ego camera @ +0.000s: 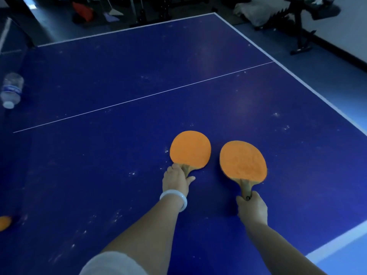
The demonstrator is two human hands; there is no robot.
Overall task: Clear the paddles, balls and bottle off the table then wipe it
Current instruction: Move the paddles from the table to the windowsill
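The left hand (175,180) curls round the wooden handle of the left paddle (190,149), the thumb lying out on the table beside the handle and the gripping fingers hidden under the palm. The right hand (252,208) clenches the butt of the handle of the right paddle (243,160), its fingertips tucked out of sight. Both paddles show orange faces upward and sit just beside each other, apart, on the blue table (119,175); whether either blade is lifted off the surface cannot be told. A white bangle (174,198) rings the left wrist and a pale sleeve (111,263) is cut off at the bottom edge. Near the left edge a clear plastic bottle (12,89) lies on its side, white cap toward the person; its blue label is too blurred to read. An orange ball (4,222) is cut off at the left edge. Pale dusty specks scatter over the table. Beyond the far edge the dim floor holds a dark bench (309,14) and blurred clutter.
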